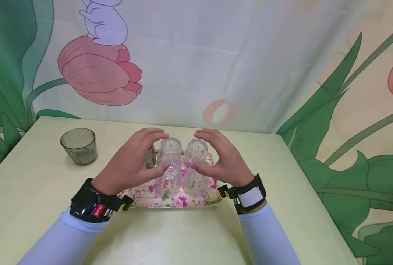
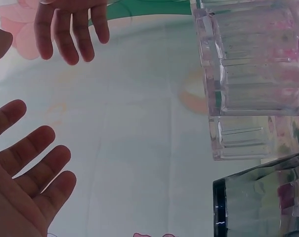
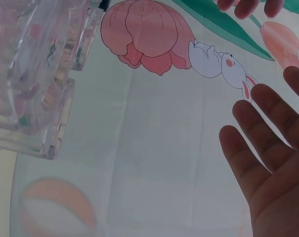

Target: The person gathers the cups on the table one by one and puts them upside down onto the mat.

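Several clear glasses (image 1: 170, 147) stand upside down in two columns on a flowered tray (image 1: 147, 202). My left hand (image 1: 130, 160) hovers just left of and above them, thumb and fingers spread in a curve. On the other side, my right hand (image 1: 224, 160) mirrors it, palm toward the left one. Both hands hold nothing; in the left wrist view the fingers of both show apart from the clear glass (image 2: 258, 64). A dark tinted glass (image 1: 150, 158) on the tray is partly hidden behind my left hand; its rim faces up in the left wrist view.
A grey tinted glass (image 1: 79, 147) stands upright on the pale table (image 1: 170, 239), left of the tray. Behind the table hangs a cloth (image 1: 190, 73) printed with flowers and a rabbit.
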A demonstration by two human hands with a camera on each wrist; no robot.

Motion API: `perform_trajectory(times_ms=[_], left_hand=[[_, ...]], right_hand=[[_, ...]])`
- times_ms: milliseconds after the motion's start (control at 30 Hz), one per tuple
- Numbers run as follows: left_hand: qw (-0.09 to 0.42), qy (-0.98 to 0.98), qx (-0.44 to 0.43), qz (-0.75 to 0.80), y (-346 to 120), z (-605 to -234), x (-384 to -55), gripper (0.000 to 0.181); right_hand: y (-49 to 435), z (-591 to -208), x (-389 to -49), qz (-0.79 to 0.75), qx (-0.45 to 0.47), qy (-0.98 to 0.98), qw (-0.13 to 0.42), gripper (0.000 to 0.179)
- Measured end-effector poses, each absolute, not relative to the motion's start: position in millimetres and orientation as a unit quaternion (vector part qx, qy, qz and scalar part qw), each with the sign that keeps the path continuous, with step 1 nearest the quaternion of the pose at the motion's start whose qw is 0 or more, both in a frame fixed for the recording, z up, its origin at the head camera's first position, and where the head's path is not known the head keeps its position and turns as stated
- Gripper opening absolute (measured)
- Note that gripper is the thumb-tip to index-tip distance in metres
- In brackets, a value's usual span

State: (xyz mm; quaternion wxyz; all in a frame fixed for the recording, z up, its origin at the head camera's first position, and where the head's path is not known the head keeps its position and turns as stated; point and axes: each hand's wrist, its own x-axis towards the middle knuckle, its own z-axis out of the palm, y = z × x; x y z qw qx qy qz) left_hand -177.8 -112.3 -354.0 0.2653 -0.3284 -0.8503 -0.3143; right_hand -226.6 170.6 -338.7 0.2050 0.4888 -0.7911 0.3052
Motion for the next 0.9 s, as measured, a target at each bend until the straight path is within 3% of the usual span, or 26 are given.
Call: perform_trajectory(times_ms=[900], left_hand=[[0.273, -0.868, -0.292, -0.295, -154, -366, -197, 0.060]], right_hand=[[170, -341, -228, 0.301, 0.501, -0.785, 0.203, 0.067]])
